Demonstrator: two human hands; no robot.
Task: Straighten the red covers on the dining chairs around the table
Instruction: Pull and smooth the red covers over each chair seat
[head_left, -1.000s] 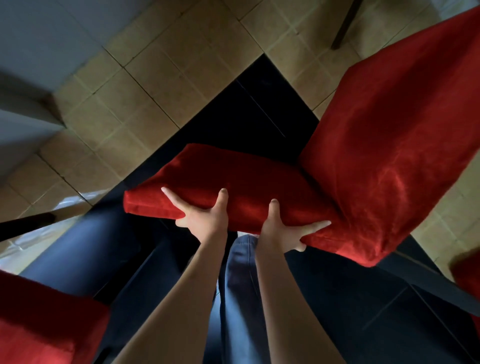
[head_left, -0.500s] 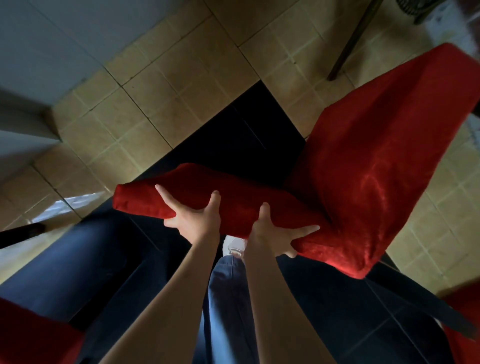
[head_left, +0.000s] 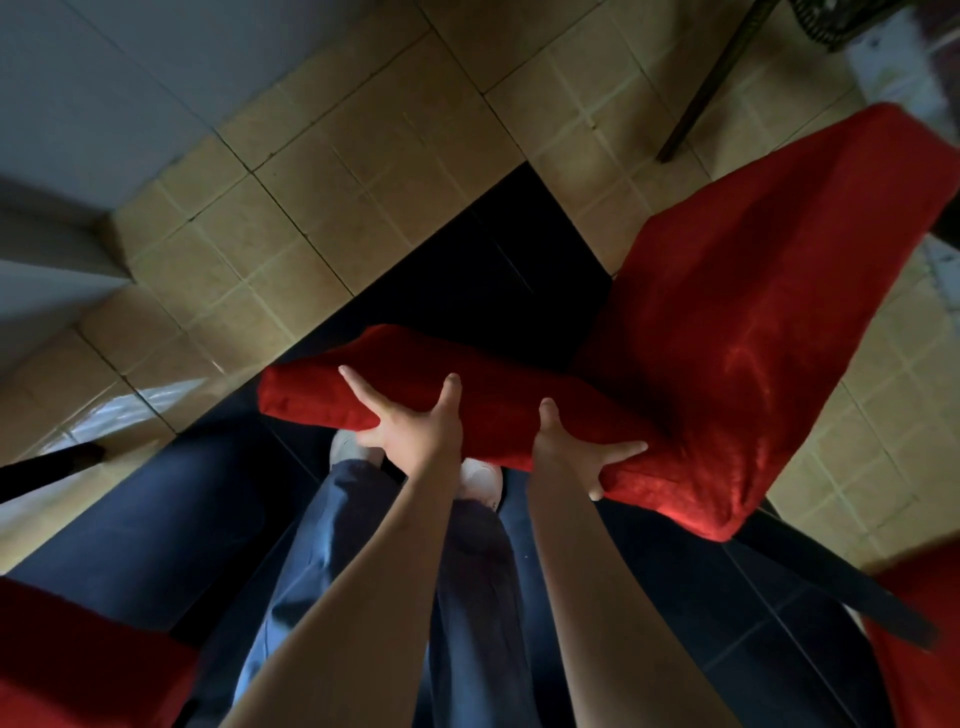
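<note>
— What is seen underfoot?
— A floor of beige tiles, with a dark rug laid over it.

— And along the upper left?
— A pale grey wall is met by the tiles.

— Anything else?
— A thin dark leg is stood on the tiles at the upper right. Blue trousers and white shoes are seen on the rug.

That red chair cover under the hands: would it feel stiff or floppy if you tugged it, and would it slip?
Probably soft but not floppy here: the red cover is stretched over a padded chair back and keeps a rounded edge. Its plush, sheeny nap suggests it may slide a little. The left hand and right hand both clasp it, thumbs on top, which hints that it needs a firm grip.
</note>
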